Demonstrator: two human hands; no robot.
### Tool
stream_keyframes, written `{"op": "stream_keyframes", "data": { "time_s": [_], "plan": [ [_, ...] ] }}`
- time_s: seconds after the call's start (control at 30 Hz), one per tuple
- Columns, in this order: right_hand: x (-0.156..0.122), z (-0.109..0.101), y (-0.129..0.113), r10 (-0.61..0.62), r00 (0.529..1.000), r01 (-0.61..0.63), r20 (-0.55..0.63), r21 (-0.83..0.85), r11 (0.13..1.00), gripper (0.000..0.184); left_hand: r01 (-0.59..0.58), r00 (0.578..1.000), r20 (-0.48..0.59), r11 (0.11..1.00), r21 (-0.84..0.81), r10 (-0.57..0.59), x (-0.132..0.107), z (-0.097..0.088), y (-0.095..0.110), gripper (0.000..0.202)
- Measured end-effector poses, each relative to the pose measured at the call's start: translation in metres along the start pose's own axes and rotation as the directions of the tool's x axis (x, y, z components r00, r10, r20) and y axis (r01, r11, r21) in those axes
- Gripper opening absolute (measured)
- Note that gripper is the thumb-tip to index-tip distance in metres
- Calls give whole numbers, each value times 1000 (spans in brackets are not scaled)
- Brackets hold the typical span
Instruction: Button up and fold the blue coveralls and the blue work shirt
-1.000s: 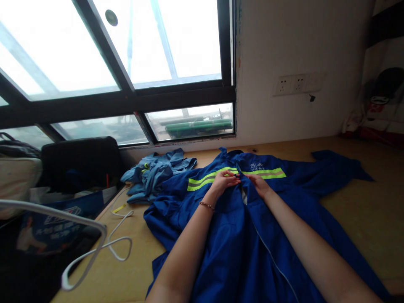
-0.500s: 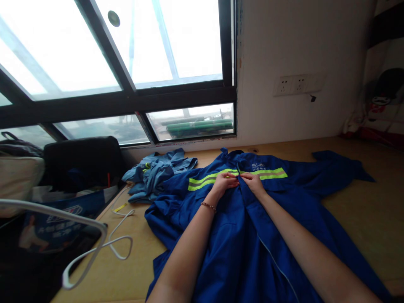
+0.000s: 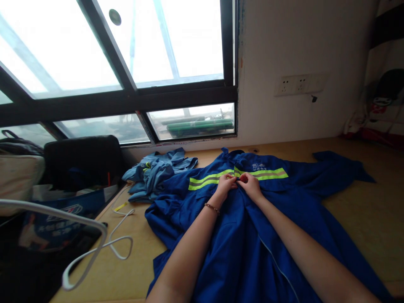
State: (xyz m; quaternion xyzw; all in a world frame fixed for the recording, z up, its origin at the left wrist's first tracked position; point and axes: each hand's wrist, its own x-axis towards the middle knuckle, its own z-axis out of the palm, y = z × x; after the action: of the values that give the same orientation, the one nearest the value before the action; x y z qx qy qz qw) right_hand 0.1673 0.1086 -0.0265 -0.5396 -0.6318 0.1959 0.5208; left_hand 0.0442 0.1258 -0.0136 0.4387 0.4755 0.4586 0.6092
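A dark blue work jacket (image 3: 221,235) lies spread out, front side up, with a yellow-green reflective stripe (image 3: 271,173) across its chest and white lettering above the stripe on the right. My left hand (image 3: 226,185) pinches the jacket's front edge at the middle, just below the stripe. Close beside it, my right hand (image 3: 251,185) grips the other front edge, its fingers curled. The fingertips of both hands nearly meet at the front opening. Whatever fastener lies between them is hidden. A pale line runs along the loose lower front edge.
Crumpled light blue clothing (image 3: 160,172) lies left of the jacket on the yellowish tabletop (image 3: 362,219). A white cable (image 3: 104,248) loops at the left edge, near a black chair (image 3: 85,160) and a printed bag (image 3: 63,223). Behind are a window and a wall socket (image 3: 292,85).
Both hands have shifted slightly down the front opening. The dark edge that stood up above the fingers now lies flat, and my right fingers are more curled.
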Motion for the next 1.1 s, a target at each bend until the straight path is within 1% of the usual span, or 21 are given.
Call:
{"op": "stream_keyframes", "data": {
  "time_s": [0.13, 0.3, 0.37, 0.43, 0.5, 0.6, 0.67, 0.73, 0.8, 0.9, 0.97, 1.03, 1.1],
  "plan": [
    [2, 2, 7, 39, 999, -41, 25, 50, 998, 17, 20, 999, -40, 999, -27, -21, 3, -1, -1, 17],
    [1, 2, 6, 46, 999, -47, 24, 61, 997, 20, -6, 998, -61, 999, -53, 3, 3, -1, -2, 28],
    [2, 1, 5, 68, 998, -69, 17, 83, 994, 22, -52, 998, -35, 998, -37, 51, 3, -1, -4, 30],
    [4, 0, 5, 115, 993, -115, 13, 88, 989, 26, -130, 991, 29, 991, 9, 130, 4, -2, -7, 32],
    [6, -1, 7, 168, 986, -169, 20, 74, 983, 29, -211, 972, 118, 976, 54, 204, 5, -3, -9, 32],
    [9, -2, 11, 215, 976, -217, 45, 60, 974, 31, -276, 943, 208, 960, 58, 258, 7, -4, -11, 32],
    [10, -2, 13, 233, 971, -236, 61, 56, 970, 31, -301, 931, 228, 952, 47, 284, 8, -5, -13, 32],
    [10, -2, 13, 262, 961, -267, 86, 49, 962, 31, -335, 922, 226, 940, 59, 315, 9, -6, -15, 29],
    [10, -3, 13, 298, 946, -304, 129, 35, 952, 28, -388, 910, 206, 913, 124, 359, 9, -6, -17, 26],
    [9, -7, 8, 337, 917, -344, 212, -5, 939, 21, -467, 884, 184, 839, 280, 431, 11, -7, -15, 21],
    [4, -15, 1, 331, 909, -321, 252, -83, 944, 18, -485, 875, 186, 798, 358, 448, 13, -8, -11, 20],
    [-4, -25, -8, 294, 912, -227, 287, -247, 942, 19, -481, 876, 183, 778, 405, 447, 17, -9, -4, 19],
    [-17, -37, -19, 266, 901, -104, 342, -424, 899, 19, -479, 876, 176, 759, 442, 450, 23, -11, 2, 19]
  ]
}}
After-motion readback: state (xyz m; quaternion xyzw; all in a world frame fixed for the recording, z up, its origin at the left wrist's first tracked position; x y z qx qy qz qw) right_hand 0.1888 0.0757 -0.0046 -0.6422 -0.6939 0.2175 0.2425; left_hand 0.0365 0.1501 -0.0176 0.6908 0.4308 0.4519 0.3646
